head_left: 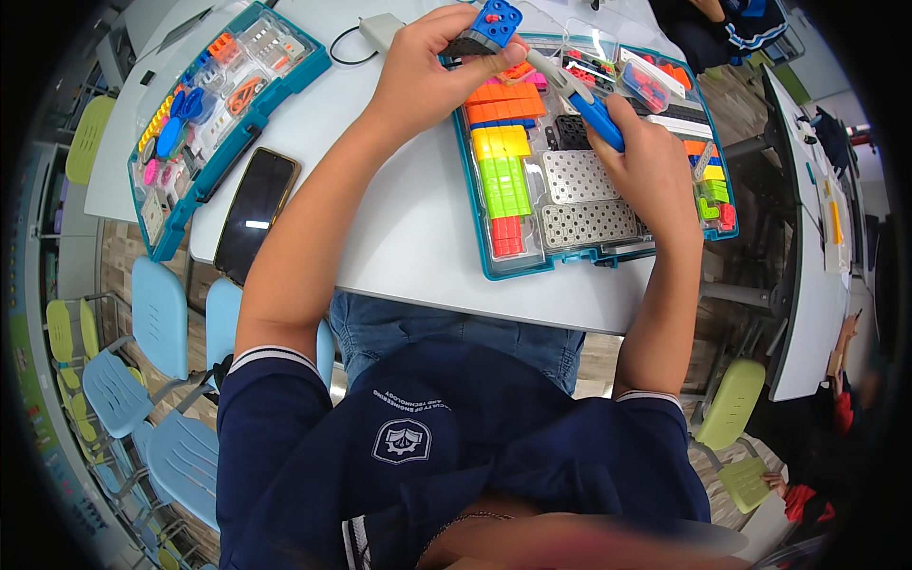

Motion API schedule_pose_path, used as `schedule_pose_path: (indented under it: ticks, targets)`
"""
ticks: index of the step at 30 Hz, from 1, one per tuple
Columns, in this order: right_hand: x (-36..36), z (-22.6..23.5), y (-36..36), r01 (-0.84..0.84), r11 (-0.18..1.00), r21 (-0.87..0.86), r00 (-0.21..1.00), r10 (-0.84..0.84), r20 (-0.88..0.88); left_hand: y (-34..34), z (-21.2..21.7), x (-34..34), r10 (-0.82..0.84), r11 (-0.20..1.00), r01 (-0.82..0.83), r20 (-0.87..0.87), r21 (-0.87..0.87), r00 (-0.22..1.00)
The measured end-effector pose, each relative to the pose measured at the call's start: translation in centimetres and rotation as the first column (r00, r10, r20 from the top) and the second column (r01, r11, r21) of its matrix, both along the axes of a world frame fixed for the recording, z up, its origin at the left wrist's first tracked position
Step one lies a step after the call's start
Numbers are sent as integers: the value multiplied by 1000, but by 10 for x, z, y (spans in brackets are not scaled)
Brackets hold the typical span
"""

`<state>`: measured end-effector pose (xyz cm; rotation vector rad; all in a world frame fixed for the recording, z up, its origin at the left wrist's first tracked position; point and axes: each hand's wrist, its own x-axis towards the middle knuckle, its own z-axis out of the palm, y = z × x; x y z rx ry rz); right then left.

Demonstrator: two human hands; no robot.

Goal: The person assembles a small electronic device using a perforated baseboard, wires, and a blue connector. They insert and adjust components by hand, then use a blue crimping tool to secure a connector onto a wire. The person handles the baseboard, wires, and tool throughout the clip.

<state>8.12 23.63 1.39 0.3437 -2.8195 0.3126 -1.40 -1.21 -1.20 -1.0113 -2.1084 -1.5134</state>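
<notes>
My left hand is raised at the top middle, its fingers closed around a blue studded block with holes fixed to a dark grey part. In my right hand is a slim tool with a blue handle and grey jaws, tilted up and left; its tip is close beside the block, but I cannot tell whether they touch. Below both hands lies an open teal-edged parts case. It holds orange bricks, yellow bricks, green bricks, red bricks and grey perforated plates.
A second open parts case stands at the left on the white table. Near it lie a black phone and a white box with a black cable. Blue chairs stand lower left; another person sits at the upper right.
</notes>
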Motion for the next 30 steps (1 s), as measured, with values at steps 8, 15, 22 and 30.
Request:
schedule_pose_path:
  ticks: [8,15,22,30]
  targets:
    - [-2,-1,0,11,997,-83,1000,-13,-21,-2,3,2,14,999,-16,-54,-29,998]
    - [-6,-7,2,-13,997,-75,968,-6,-250,-1,1,-1,103,983,-111,65,143,993]
    - [-9,-9,5,46,995,-89,941,-73,-331,7,-7,-12,354,819,-510,-469,-262,809]
    - [-10,-7,0,28,982,-184,944,-86,-319,2,-7,-9,359,774,-562,-529,-292,769]
